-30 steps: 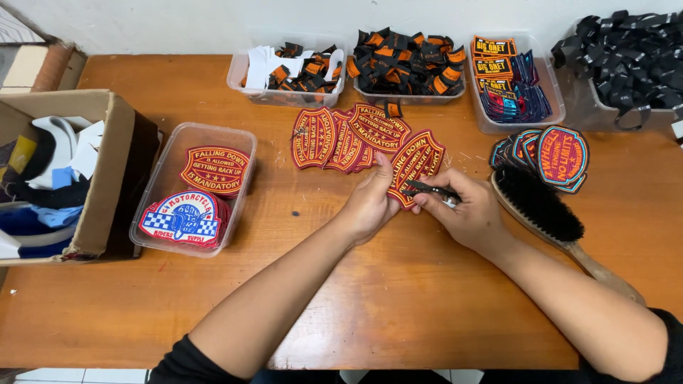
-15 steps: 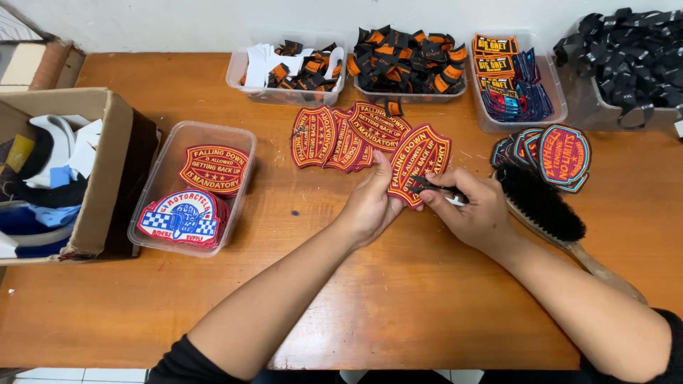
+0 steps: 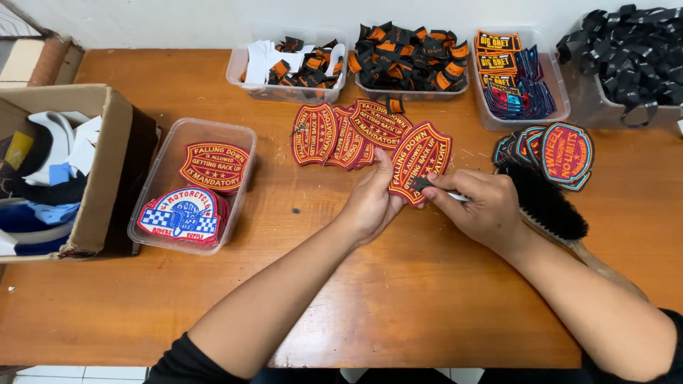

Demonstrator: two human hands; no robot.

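Head view: a red shield-shaped patch [image 3: 420,162] with yellow lettering is held at its lower edge by the left hand [image 3: 371,203], thumb laid on its face. Just right of it, the right hand [image 3: 482,208] is closed around a small dark-tipped tool [image 3: 430,187], whose tip touches the patch's lower right edge. Just beyond the left hand, a fanned stack of similar red patches [image 3: 340,134] is spread on the wooden table [image 3: 398,299]. Beside the right hand, a black-bristled brush [image 3: 546,203] lies, with round patches [image 3: 562,153] just past it. Well left of the hands, a clear tray [image 3: 240,142] holds more patches, next to a cardboard box [image 3: 107,178]. Bins of small tags [image 3: 409,57] are lined up farthest from the hands.
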